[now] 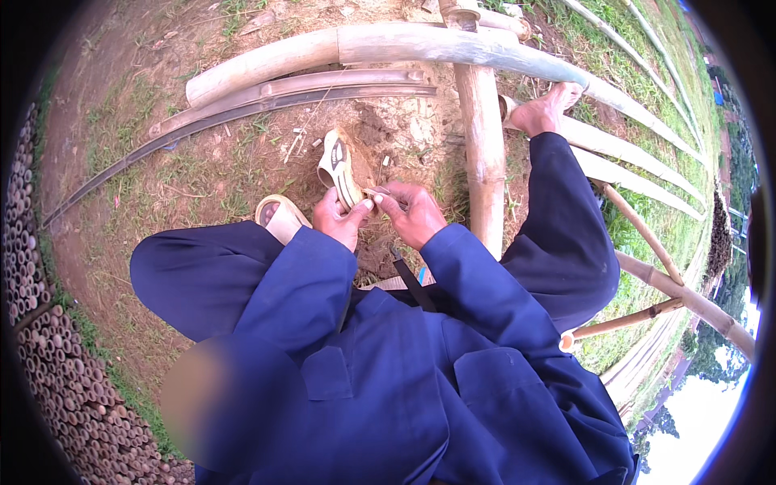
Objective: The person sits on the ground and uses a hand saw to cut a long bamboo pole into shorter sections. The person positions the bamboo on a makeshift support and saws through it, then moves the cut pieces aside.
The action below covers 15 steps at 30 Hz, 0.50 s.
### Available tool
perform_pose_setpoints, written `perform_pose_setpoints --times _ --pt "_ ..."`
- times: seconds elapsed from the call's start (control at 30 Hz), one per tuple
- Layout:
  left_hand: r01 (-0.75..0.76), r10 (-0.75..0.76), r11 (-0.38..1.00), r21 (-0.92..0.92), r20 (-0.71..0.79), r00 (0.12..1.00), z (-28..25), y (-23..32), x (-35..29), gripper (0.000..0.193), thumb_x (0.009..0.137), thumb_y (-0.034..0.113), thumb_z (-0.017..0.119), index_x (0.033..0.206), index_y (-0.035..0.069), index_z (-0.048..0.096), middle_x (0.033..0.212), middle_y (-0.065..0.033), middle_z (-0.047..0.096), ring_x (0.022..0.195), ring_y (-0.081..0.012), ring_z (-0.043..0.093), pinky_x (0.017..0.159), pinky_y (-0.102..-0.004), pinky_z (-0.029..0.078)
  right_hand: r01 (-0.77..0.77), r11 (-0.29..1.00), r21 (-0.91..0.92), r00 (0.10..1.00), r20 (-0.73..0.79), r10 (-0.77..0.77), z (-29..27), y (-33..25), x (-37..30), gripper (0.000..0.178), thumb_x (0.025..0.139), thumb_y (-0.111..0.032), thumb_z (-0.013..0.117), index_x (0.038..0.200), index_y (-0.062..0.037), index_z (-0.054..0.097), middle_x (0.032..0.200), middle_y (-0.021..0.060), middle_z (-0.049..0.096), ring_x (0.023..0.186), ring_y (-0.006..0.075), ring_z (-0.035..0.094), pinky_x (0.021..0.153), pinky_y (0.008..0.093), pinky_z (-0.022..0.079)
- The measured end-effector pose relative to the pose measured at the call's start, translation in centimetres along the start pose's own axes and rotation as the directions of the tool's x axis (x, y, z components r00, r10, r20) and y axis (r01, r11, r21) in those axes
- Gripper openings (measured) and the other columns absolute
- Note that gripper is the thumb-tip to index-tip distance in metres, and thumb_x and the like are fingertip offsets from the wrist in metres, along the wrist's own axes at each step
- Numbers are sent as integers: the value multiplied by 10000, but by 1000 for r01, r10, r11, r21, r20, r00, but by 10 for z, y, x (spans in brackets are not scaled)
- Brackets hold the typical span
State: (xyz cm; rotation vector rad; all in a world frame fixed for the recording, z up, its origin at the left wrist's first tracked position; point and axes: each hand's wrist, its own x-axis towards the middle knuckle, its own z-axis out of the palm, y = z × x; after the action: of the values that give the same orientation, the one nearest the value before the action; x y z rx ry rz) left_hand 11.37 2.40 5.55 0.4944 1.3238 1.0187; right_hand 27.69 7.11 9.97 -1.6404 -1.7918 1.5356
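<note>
A beige slide sandal (pixel 340 167) is tilted up in front of me, toe end away. My left hand (pixel 339 218) is closed around its near end, thumb along the sole's edge. Just to the right, my right hand (pixel 414 213) is pinched at that same end of the sandal, and a small tan bit shows by its fingertips. What exactly the right fingers grip is too small to tell. On my left foot is a matching beige slide (pixel 279 217). My right foot (pixel 550 111) is bare and rests against the bamboo.
A thick bamboo pole (pixel 404 44) crosses ahead, joined to an upright bamboo post (pixel 482 153) at my right. Split bamboo lengths (pixel 242 109) lie on the dirt beyond the sandal. Cut bamboo (pixel 73 380) is stacked at far left. A dark strap (pixel 412 281) hangs near my lap.
</note>
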Motion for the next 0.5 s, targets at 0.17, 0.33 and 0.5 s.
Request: perform_pose_setpoints --times 0.17,0.33,0.5 --pt "11 -11 1000 -17 -2 1000 2 2 2 354 951 -5 648 1289 -16 540 1134 -121 709 975 -193 716 807 -320 593 -117 993 -32 989 -98 114 6 -13 3 281 961 -319 633 1122 -119 746 954 214 733 940 424 697 820 485 539" --pt "15 -16 999 -39 -11 1000 1 8 3 366 953 -1 645 1302 -17 533 1144 -121 708 989 -194 715 826 -329 592 -127 989 -74 981 -159 114 9 -22 17 309 958 -328 635 1131 -95 740 966 225 732 946 408 702 846 473 537" --pt "34 -33 995 -95 10 999 11 -2 -9 451 897 -95 664 1310 -29 498 1125 -143 701 963 -217 718 816 -338 619 -144 988 -57 951 -285 122 24 3 60 325 955 -324 648 1117 -56 737 931 212 738 884 374 716 831 454 531"
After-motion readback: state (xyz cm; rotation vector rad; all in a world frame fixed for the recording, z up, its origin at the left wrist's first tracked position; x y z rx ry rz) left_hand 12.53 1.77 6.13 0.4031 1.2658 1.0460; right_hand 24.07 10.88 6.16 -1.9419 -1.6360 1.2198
